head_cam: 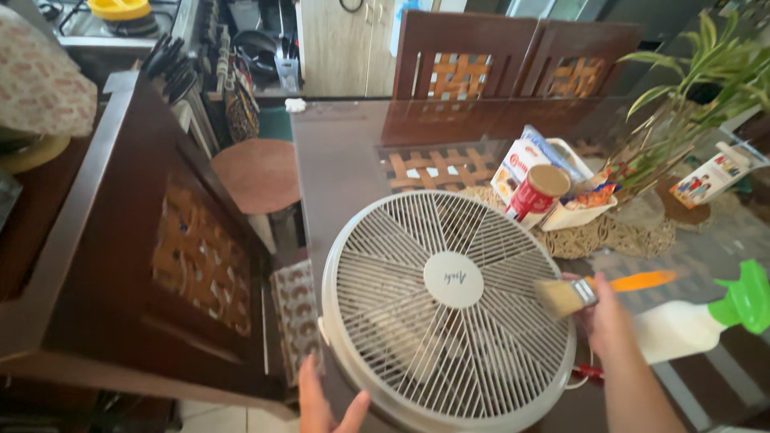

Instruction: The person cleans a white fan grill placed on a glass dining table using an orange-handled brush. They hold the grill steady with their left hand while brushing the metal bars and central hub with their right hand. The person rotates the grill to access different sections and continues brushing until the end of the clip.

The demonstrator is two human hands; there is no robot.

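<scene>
**Inspector:** The fan grille (pixel 449 309) lies tilted at the near edge of the glass table (pixel 337 160), its lower rim propped toward you. Your right hand (pixel 605 317) is closed around the orange handle of the paintbrush (pixel 593 290), with the bristles touching the grille's right edge.

**Operator:** And my left?

**Inspector:** Your left hand (pixel 325 405) steadies the bottom rim, fingers spread rather than clenched; I judge it a light hold, not a full grasp. Press that rim firmer so the grille does not slide. Work the bristles along the ribs, from the hub outward, not across them.

**Operator:** Anything close by?

**Inspector:** The spray bottle (pixel 706 317) with the green top lies just beside your right wrist. The red tin (pixel 536 192) and white tray (pixel 573 210) sit behind the grille.
</scene>
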